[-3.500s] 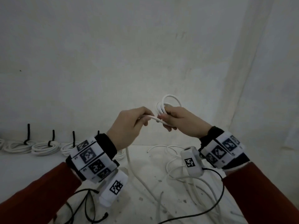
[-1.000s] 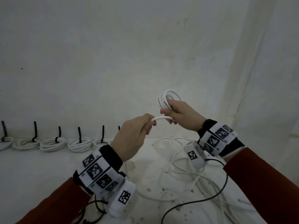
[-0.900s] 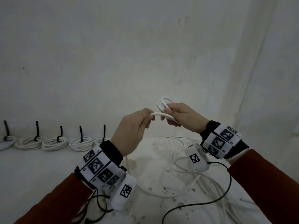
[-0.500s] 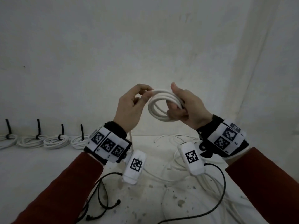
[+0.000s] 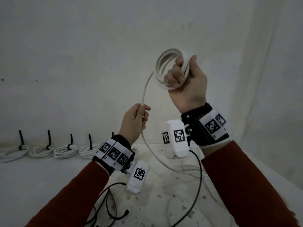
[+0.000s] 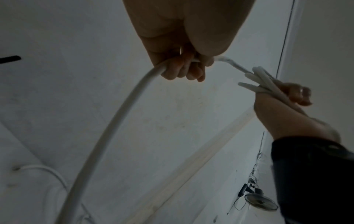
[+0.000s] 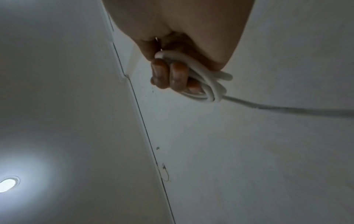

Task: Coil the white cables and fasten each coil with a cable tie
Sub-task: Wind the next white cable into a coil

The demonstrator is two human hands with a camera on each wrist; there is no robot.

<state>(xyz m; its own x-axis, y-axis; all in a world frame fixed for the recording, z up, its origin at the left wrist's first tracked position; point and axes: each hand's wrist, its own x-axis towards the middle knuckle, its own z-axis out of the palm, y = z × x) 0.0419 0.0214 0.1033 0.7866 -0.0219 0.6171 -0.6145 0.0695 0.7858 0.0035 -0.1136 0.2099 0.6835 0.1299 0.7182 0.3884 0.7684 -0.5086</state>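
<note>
Half a second back both your hands met at the coil at chest height; now your right hand has lifted it high and your left hand has dropped away down the line. Right fingers are curled tight through the coil — several turns stacked, thumb up along the outside. Left hand is closed loosely round the free run of the white cable, which arcs up from it to the coil and trails below it to the loose cable on the table. Reads as drawing slack for another turn — coiling not finished, no tie on this one yet. Finished coils sit in a row along the back wall, each cinched with a black cable tie. Plenty of tail left on the table, so expect more wraps before fastening. Watch the stacked turns in the right grip; they could splay if it relaxes.
</note>
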